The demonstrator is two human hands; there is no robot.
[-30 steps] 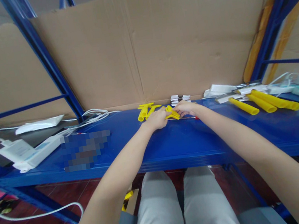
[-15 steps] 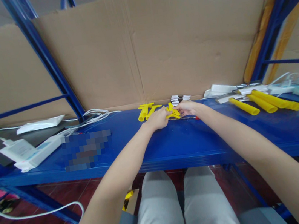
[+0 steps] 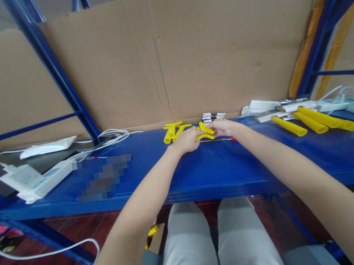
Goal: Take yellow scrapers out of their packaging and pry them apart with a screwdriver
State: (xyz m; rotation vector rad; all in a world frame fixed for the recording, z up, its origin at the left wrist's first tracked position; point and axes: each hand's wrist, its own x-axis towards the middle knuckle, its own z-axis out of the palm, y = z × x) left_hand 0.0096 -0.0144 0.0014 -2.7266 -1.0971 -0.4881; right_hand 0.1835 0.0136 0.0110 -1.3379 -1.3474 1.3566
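Over the back middle of the blue shelf [image 3: 213, 167], my left hand [image 3: 188, 140] is closed on a yellow plastic piece [image 3: 205, 136] that sticks out to the right of its fingers. My right hand [image 3: 223, 127] pinches a second yellow plastic piece [image 3: 206, 128] just above it. Whether the two pieces are joined cannot be made out, since fingers cover parts of them. Beneath the hands lies a thin rod with a red end [image 3: 233, 139]. Just left of my left hand, yellow T-shaped tubes [image 3: 169, 133] lie on the shelf.
Several yellow tubes [image 3: 289, 126] lie at the right by white boxes [image 3: 262, 106]. White packets with dark bands [image 3: 213, 116] sit behind my hands. A white power strip [image 3: 49, 180] and coiled cables [image 3: 113, 136] occupy the left. Cardboard [image 3: 216, 44] closes off the back.
The yellow pieces between my hands have turned slightly, the lower one now lying flatter and reaching a little further right. Both arms stay nearly in place.
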